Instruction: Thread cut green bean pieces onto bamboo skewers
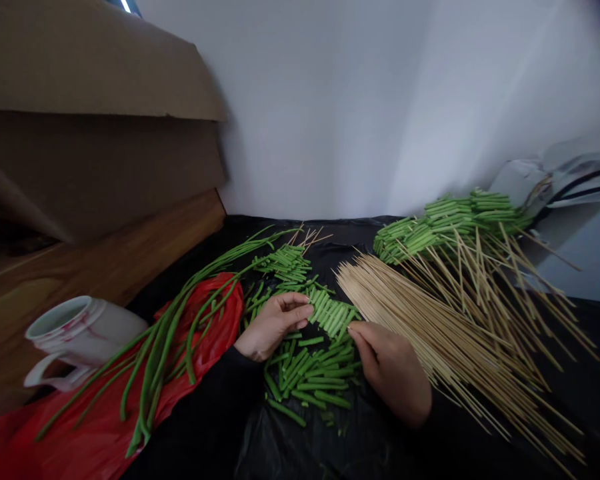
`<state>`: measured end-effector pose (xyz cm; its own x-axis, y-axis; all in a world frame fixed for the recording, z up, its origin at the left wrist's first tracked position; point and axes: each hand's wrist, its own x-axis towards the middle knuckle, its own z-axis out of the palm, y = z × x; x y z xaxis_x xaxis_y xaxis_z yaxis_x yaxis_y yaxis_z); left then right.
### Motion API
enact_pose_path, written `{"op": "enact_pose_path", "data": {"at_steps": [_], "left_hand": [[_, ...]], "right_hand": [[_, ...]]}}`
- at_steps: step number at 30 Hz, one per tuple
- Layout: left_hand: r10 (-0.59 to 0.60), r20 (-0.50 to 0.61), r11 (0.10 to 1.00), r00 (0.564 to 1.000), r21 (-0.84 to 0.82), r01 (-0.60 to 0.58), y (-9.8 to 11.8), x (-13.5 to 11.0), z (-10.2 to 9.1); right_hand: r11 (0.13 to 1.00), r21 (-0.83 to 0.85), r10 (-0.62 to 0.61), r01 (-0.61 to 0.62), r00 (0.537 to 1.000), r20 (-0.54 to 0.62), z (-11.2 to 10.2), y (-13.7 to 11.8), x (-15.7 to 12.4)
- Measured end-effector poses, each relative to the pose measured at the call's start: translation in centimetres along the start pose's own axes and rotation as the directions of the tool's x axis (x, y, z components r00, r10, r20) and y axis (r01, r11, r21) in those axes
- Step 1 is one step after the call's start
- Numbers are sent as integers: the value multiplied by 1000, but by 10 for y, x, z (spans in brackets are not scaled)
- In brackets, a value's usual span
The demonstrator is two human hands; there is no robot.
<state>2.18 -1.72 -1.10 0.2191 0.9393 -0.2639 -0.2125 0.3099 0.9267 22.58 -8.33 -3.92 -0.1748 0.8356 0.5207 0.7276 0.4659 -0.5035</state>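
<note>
Between my two hands lies a row of cut long beans (pixel 334 316), the short green pieces side by side. My left hand (pixel 279 323) is closed in a pinch at the left end of this row, its fingertips against the beans. At the right end my right hand (pixel 393 370) pinches thumb and forefinger together; what lies between them is too small to make out. Below the hands is a loose pile of bean pieces (pixel 315 377) on black plastic sheeting (pixel 280 447). Another heap of cut pieces (pixel 286 263) sits behind my left hand.
Bare bamboo skewers (pixel 430 320) lie to the right, with skewered beans (pixel 450 223) stacked behind. At left, whole long beans (pixel 165 340) rest on a red plastic bag (pixel 220 327), beside a tipped white mug (pixel 93 333). A cardboard box (pixel 100 133) stands back left, a wall (pixel 305 113) behind.
</note>
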Motion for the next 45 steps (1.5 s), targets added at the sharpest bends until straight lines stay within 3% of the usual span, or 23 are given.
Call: {"op": "enact_pose_path", "data": {"at_steps": [8,14,19,24,29,34,39,45], "left_hand": [[105,-99,994,989,-16,-107,10,4,-13],[202,5,954,979,226,-198,13,2,-17],[188,59,956,980,218,-196,14,1,-16],[199,-57,980,978,-4,-200,19,5,-20],[270,-236,943,933,-128,-306,26,11,-30],[311,-398,921,863,-100,-377,43,23,-37],[364,-418,924,832,54,-378,61,51,-38],[400,-450,916,799,221,-335,61,88,-42]], "right_hand": [[993,-116,18,-15,1000,23,-11,6,2],[965,-263,-18,12,1000,-19,-22,12,8],[953,-298,-108,58,982,-154,-24,8,13],[931,-361,-199,56,907,-372,-28,-1,15],[945,-304,-233,121,901,-365,-27,-7,13],[954,-237,-251,183,920,-301,-23,-8,10],[953,-217,-269,212,920,-285,-20,-8,7],[948,-235,-280,213,911,-302,-29,0,13]]}}
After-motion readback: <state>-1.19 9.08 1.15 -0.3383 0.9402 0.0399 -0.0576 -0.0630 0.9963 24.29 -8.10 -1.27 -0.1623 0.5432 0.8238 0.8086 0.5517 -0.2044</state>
